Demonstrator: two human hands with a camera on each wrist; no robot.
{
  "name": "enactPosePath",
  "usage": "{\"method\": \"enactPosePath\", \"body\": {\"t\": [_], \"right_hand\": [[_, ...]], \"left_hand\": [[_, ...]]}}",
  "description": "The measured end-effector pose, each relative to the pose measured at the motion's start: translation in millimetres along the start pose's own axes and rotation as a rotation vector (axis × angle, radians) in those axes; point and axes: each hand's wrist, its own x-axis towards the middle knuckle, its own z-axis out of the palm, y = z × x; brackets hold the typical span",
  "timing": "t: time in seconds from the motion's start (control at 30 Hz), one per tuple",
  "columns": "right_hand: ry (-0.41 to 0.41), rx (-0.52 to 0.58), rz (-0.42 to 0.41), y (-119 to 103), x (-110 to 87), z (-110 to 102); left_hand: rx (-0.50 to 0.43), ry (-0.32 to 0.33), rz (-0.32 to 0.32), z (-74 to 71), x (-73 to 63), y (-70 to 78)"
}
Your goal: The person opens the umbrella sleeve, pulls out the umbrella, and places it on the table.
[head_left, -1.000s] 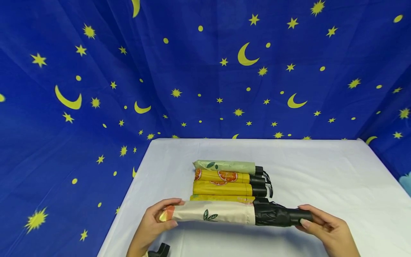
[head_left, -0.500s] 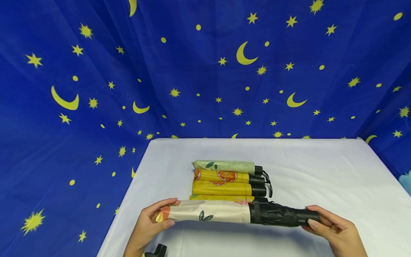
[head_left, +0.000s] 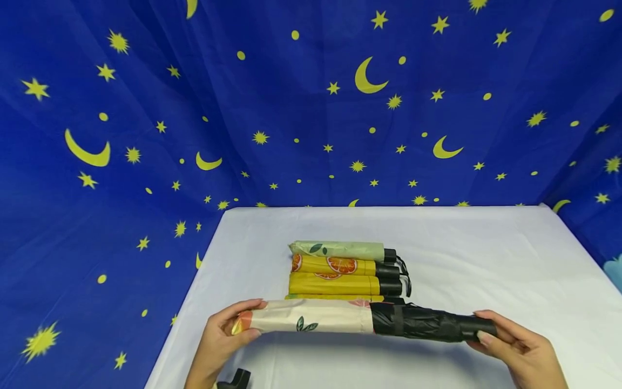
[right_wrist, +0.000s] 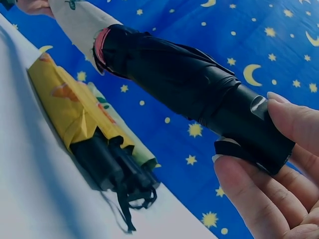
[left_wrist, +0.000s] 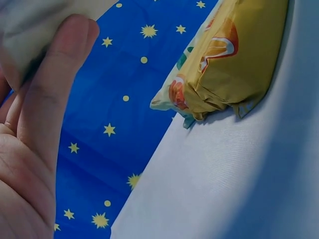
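Observation:
A folded black umbrella [head_left: 427, 322] lies level across the front, raised over the table, its left part inside a cream sleeve [head_left: 330, 317] printed with leaves and fruit. My left hand [head_left: 221, 332] pinches the sleeve's closed left end between thumb and fingers. At the other end my right hand [head_left: 522, 343] grips the black handle [right_wrist: 254, 124] with thumb and fingertips. In the right wrist view, black fabric comes out of the sleeve's pink-edged mouth [right_wrist: 102, 47]. How far the umbrella reaches inside the sleeve is hidden.
Behind, on the white-covered table [head_left: 486, 259], several sleeved umbrellas lie in a row: a pale green one [head_left: 350, 250], an orange-slice yellow one [head_left: 313, 265] and more yellow ones [head_left: 320, 283]. Their handles and straps point right. A starry blue curtain [head_left: 291, 108] hangs behind and at the sides.
My hands have moved apart, left hand leftward and right hand rightward. The sleeve has slid left along the umbrella, and more black fabric shows. The row behind stays put.

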Motion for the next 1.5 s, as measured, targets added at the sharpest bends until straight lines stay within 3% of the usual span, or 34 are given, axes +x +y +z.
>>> {"method": "enactPosePath", "body": {"t": [0.33,0.63,0.8,1.13,1.5], "right_hand": [[0.074,-0.044,0.009,0.0,-6.0,-19.1],[0.104,-0.094,0.008,3.2,-12.1,-29.8],[0.132,-0.138,0.010,3.1,-15.9,-35.0],[0.151,-0.097,-0.008,5.0,-19.7,-41.1],[0.195,-0.169,0.047,2.5,-23.0,-47.2]], "left_hand": [[0.019,0.021,0.003,-1.8,-0.1,1.0],[0.079,0.029,0.044,-2.0,-2.1,5.0],[0.084,0.053,0.016,-4.0,-6.4,5.9],[0.103,0.075,0.001,-6.2,-11.8,2.9],[0.104,0.107,-0.007,-8.4,-14.9,7.0]]}}
